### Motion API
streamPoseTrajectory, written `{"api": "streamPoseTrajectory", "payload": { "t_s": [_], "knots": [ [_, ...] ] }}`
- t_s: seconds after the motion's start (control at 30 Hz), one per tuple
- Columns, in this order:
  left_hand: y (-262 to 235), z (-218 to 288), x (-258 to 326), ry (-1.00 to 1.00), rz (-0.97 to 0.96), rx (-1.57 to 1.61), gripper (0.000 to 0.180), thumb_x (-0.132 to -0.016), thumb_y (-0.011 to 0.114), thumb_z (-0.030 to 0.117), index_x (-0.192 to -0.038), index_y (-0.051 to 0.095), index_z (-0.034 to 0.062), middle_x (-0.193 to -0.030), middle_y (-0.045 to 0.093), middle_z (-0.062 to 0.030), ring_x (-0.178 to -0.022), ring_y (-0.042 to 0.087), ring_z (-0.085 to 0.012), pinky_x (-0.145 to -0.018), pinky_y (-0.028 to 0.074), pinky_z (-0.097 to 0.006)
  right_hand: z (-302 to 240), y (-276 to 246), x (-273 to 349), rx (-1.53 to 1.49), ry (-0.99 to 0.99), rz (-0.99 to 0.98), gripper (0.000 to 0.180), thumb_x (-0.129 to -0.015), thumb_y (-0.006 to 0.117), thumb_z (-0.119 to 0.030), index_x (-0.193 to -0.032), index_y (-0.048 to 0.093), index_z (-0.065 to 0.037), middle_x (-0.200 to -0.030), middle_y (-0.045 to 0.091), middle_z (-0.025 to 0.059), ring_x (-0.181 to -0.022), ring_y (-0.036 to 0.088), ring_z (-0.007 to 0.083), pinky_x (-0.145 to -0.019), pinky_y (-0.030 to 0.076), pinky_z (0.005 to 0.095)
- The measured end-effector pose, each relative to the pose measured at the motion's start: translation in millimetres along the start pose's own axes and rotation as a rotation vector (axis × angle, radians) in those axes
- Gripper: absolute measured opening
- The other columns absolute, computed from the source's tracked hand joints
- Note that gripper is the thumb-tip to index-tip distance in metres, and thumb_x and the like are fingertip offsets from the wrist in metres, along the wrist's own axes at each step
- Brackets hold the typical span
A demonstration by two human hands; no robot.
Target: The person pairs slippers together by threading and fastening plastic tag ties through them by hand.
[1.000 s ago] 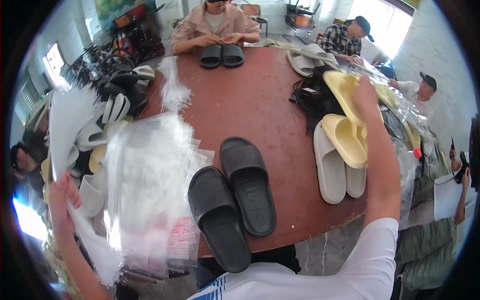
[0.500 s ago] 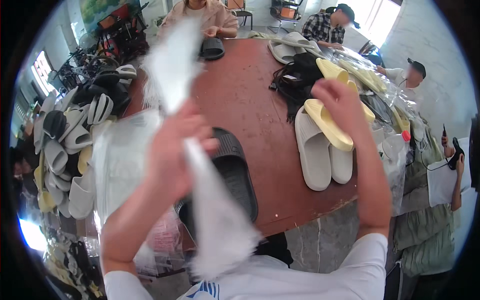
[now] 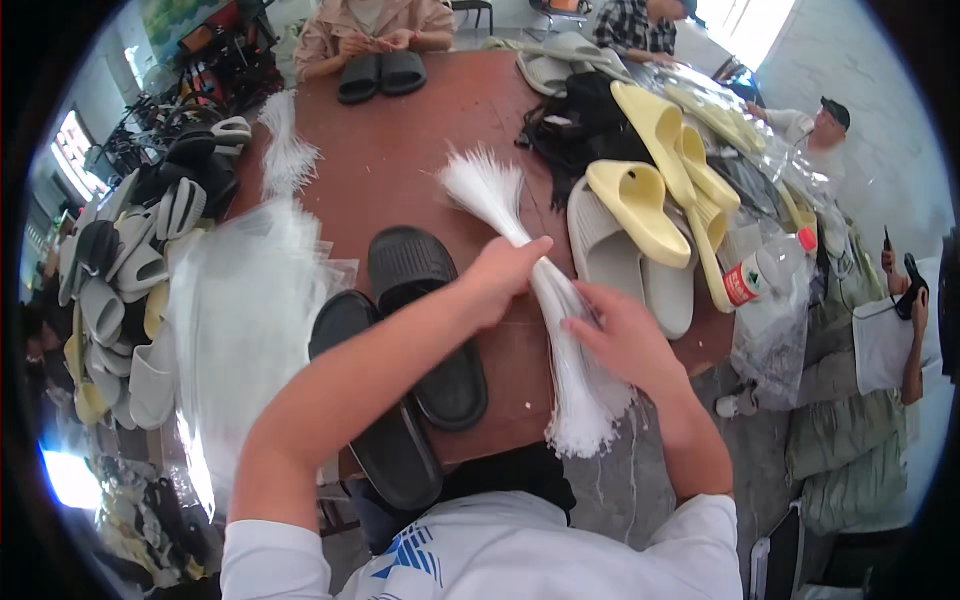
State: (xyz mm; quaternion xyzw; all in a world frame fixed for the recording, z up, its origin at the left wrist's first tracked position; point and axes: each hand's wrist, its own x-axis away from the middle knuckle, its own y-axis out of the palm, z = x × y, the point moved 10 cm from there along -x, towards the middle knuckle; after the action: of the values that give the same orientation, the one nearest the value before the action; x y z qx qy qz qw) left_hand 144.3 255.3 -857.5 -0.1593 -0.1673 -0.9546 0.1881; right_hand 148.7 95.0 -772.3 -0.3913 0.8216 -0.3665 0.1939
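Observation:
My left hand [image 3: 503, 278] grips the middle of a long bundle of thin white plastic strands [image 3: 560, 340] above the red-brown table [image 3: 400, 170]. The bundle fans out at both ends. My right hand [image 3: 620, 335] touches the same bundle lower down, fingers pinching at its strands. Just left of my hands a pair of black slides [image 3: 425, 340] lies flat on the table, one nearer the front edge. A stack of clear plastic bags [image 3: 245, 310] lies to the left of the slides.
Yellow and white slides [image 3: 640, 210] pile up at the right beside a plastic bottle [image 3: 765, 270]. Another white strand bundle [image 3: 287, 150] lies far left. Grey and white slides [image 3: 130, 290] heap off the left edge. Other people sit around the table; one holds black slides [image 3: 380, 72].
My left hand has brought the white strand bundle from the left down over the table's front. My right hand has left the yellow slides and come onto the bundle.

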Motion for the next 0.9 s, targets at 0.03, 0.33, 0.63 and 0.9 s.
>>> {"api": "streamPoseTrajectory", "payload": {
  "t_s": [0.03, 0.33, 0.63, 0.9],
  "knots": [
    [8, 1, 4, -0.022, -0.131, -0.118, 0.032, -0.097, 0.063, 0.031, -0.111, 0.061, 0.0032, -0.105, 0.064, -0.0071, -0.09, 0.058, -0.0159, -0.083, 0.046, -0.033, 4, -3, -2, 0.015, -0.006, 0.021, 0.045, -0.09, 0.07, -0.024, -0.128, 0.06, -0.003, -0.113, 0.067, 0.0181, -0.1, 0.067, 0.0298, -0.086, 0.051, 0.0365],
    [31, 55, 147, 0.892, -0.34, -1.29, 0.034, -0.086, 0.067, 0.019, -0.118, 0.062, 0.0067, -0.12, 0.058, -0.009, -0.111, 0.054, -0.0253, -0.092, 0.045, -0.036, 13, -57, 46, 0.024, 0.035, 0.18, 0.044, -0.085, 0.073, -0.018, -0.126, 0.062, -0.004, -0.119, 0.065, 0.0151, -0.107, 0.063, 0.0321, -0.09, 0.051, 0.0386],
    [36, 14, 170, 1.09, -0.605, -1.627, 0.027, -0.075, 0.067, 0.014, -0.101, 0.066, 0.0097, -0.106, 0.061, -0.003, -0.095, 0.06, -0.0199, -0.082, 0.047, -0.033, -75, 38, 80, 0.224, -0.586, -0.247, 0.047, -0.078, 0.079, -0.035, -0.119, 0.067, -0.013, -0.127, 0.06, 0.0072, -0.129, 0.05, 0.0279, -0.113, 0.033, 0.0496],
    [-34, 113, 251, 1.637, -0.096, -1.323, 0.025, -0.067, 0.072, 0.008, -0.092, 0.067, 0.0089, -0.076, 0.055, -0.0026, -0.068, 0.054, -0.0215, -0.058, 0.044, -0.033, -44, 53, 74, 0.398, -0.479, -0.318, 0.06, -0.075, 0.079, -0.045, -0.123, 0.064, -0.011, -0.131, 0.058, 0.007, -0.134, 0.046, 0.027, -0.118, 0.024, 0.053]
  ]
}}
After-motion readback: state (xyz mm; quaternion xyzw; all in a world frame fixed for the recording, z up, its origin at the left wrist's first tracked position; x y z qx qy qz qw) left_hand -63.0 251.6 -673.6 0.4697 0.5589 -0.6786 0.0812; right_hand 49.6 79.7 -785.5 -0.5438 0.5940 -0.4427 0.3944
